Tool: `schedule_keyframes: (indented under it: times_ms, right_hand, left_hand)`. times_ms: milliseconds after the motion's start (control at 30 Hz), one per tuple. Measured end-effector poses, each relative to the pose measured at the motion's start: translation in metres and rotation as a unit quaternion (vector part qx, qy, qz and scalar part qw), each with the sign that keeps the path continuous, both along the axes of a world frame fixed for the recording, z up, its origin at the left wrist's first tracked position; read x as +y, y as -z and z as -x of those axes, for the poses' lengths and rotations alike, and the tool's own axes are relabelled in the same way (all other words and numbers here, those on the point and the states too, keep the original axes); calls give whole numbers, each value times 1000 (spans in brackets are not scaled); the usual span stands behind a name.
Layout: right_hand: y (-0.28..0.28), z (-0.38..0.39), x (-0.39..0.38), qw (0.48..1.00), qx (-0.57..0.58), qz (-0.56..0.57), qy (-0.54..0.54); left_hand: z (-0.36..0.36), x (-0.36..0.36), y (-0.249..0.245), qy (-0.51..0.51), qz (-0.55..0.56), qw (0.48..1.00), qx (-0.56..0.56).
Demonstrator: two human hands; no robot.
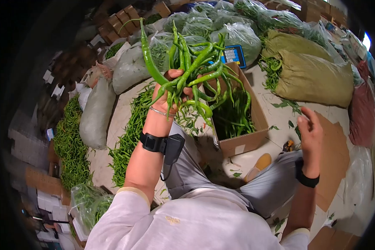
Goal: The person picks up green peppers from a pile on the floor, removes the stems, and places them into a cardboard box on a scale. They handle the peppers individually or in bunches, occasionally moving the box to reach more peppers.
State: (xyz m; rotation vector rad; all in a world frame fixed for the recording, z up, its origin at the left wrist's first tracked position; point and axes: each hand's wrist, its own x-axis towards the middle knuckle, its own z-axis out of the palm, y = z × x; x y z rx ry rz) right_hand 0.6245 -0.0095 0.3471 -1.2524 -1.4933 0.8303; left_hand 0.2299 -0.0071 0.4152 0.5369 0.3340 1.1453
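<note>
My left hand (175, 89) is closed around a bunch of long green chili peppers (202, 62), raised in front of me, with stems and tips sticking out on all sides. One long pepper stands up apart from the others at the left. Behind and below the bunch is an open cardboard box (242, 143) with green peppers (233, 118) inside; the bunch hides part of its left side. My right hand (310, 135) is held over the floor on the right, above my knee, with its fingers apart and nothing in it.
Loose pepper heaps lie left of me, one close (133, 137) and one farther (73, 146). Filled sacks (96, 110) stand beside them. A blue-framed keypad device (234, 56) is behind the box. Clear bags (237, 39) and tan sacks (314, 77) line the back; flat cardboard (331, 154) lies right.
</note>
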Motion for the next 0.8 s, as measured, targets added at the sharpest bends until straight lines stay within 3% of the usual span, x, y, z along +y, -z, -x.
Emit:
schedule_keyframes:
  times_ms: [133,200,333,400,433,467,533,600,667,700,733,800]
  right_hand:
    - [-9,59,-14,977,134,25,-165]
    - [0,95,-14,967,139,59,-204]
    - [16,142,-4,907,226,234,-267]
    - [18,154,-4,886,281,256,-265]
    - [23,159,-2,872,323,257,-262]
    - [28,163,0,856,364,259,-260]
    - [35,167,4,867,361,243,-242]
    - [41,162,10,902,310,231,-190]
    - [47,154,22,964,189,158,-97]
    - [53,144,31,995,30,72,-56]
    - [51,135,35,991,-131,-18,-15]
    - [36,125,35,979,-200,-32,-8]
  left_hand:
    - [-24,2,24,-30,34,997,69]
    - [-29,4,37,-13,52,997,57]
    - [-36,14,55,-6,30,999,41]
    - [-35,15,62,-43,50,997,51]
    - [-35,14,63,10,31,999,42]
    - [-36,12,65,-3,57,997,53]
    - [-39,14,72,-31,54,994,95]
    - [-45,23,86,-126,125,975,133]
    - [-49,51,102,-193,141,935,261]
    - [-47,56,100,-171,194,908,330]
    - [-45,64,99,-141,201,898,365]
    - [-50,80,109,-123,172,931,298]
